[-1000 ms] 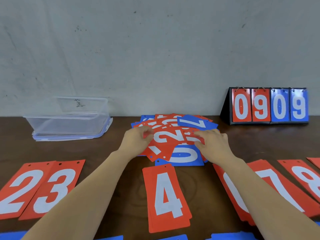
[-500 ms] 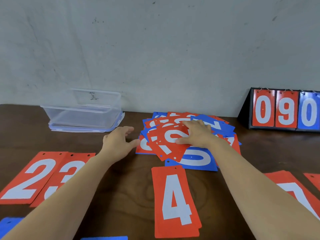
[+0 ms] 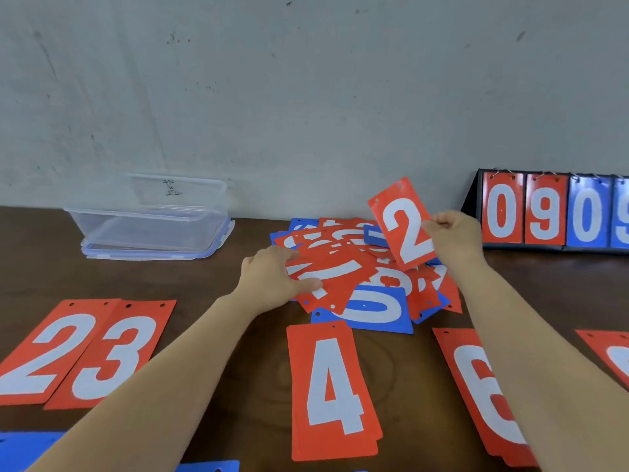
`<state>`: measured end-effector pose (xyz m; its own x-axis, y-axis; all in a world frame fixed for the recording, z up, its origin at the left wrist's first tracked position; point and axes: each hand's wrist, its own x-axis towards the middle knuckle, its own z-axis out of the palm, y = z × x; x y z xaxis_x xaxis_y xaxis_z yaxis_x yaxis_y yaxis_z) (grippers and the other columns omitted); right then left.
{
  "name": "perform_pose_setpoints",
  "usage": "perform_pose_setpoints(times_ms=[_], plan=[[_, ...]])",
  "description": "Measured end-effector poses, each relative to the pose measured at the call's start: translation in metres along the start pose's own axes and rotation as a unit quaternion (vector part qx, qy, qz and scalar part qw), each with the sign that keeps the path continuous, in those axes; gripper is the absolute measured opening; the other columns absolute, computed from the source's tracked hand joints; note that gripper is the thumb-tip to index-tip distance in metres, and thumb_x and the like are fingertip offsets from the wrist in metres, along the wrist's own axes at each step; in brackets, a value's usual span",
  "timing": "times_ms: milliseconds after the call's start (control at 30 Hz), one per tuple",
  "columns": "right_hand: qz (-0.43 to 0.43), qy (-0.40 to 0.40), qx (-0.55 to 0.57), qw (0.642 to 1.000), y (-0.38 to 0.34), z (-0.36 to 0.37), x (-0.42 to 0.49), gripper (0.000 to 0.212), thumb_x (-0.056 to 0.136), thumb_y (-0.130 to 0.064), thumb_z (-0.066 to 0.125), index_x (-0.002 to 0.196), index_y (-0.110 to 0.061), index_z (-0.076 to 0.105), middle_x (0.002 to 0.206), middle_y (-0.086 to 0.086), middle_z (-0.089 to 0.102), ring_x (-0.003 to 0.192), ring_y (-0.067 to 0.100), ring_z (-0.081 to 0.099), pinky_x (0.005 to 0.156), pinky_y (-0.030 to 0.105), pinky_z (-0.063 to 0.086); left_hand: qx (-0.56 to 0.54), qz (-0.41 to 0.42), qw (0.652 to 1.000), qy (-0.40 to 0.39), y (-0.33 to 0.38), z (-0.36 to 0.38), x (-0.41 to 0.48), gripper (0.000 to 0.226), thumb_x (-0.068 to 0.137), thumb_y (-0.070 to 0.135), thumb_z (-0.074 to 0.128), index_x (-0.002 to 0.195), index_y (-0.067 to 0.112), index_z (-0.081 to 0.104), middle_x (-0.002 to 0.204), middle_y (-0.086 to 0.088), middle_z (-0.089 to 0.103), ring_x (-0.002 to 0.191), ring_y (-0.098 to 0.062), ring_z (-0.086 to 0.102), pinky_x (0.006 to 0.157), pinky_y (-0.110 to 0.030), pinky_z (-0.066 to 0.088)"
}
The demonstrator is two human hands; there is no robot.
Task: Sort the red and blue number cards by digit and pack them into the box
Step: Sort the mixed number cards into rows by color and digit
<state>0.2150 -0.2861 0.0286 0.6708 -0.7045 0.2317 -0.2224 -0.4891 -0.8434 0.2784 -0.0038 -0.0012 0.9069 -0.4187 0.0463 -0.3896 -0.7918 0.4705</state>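
Observation:
A mixed heap of red and blue number cards (image 3: pixel 366 284) lies mid-table near the wall. My right hand (image 3: pixel 454 238) pinches a red "2" card (image 3: pixel 403 224) by its right edge and holds it upright above the heap. At the heap's left side my left hand (image 3: pixel 272 277) grips a red card (image 3: pixel 335 274), thumb on top. Sorted red piles lie closer to me: "2" (image 3: pixel 41 352), "3" (image 3: pixel 112 356), "4" (image 3: pixel 332 391) and "6" (image 3: pixel 483 393). The clear plastic box (image 3: pixel 153 216) stands open at the back left.
A black flip scoreboard (image 3: pixel 551 211) showing 0 9 0 9 stands against the wall at the right. Blue cards (image 3: pixel 23 449) peek in at the bottom edge. Another red card (image 3: pixel 609 356) lies at the far right. The grey wall runs close behind the table.
My right hand has lifted a red "2" card off the heap and raised it upright. My left hand has moved back onto the heap's left side and taken hold of a red card.

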Motion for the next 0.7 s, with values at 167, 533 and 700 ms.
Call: perform_pose_setpoints(times_ms=[167,533,700], plan=[[0.013,-0.007,0.037,0.999,0.012,-0.016,-0.009,0.01,0.092,-0.025,0.062,0.097,-0.017,0.067,0.097,0.003,0.07,0.091,0.022,0.067,0.086,0.047,0.055,0.105,-0.029,0.993,-0.049,0.024,0.007,0.011,0.095,0.063,0.08,0.066,0.14,0.029,0.046,0.146,-0.002,0.042,0.135,-0.025,0.037,0.111,-0.048,0.026],[0.035,-0.03,0.069,0.997,0.007,-0.013,-0.03,0.014,0.093,-0.024,0.063,0.101,-0.013,0.067,0.097,0.003,0.07,0.089,0.019,0.068,0.079,0.036,0.058,-0.129,-0.058,0.989,-0.039,0.025,0.01,0.012,0.059,0.08,0.033,0.079,0.126,0.024,0.044,0.139,-0.004,0.049,0.122,-0.023,0.053,0.102,-0.04,0.046],[0.032,-0.04,0.109,0.993,-0.004,-0.022,-0.04,0.011,0.094,-0.022,0.061,0.097,-0.012,0.065,0.091,0.002,0.067,0.077,0.013,0.065,0.064,0.025,0.052,-0.338,-0.059,0.939,0.028,0.019,-0.004,0.007,0.038,0.081,0.007,0.077,0.104,0.026,0.054,0.13,-0.01,0.057,0.103,-0.026,0.065,0.057,-0.022,0.051]])
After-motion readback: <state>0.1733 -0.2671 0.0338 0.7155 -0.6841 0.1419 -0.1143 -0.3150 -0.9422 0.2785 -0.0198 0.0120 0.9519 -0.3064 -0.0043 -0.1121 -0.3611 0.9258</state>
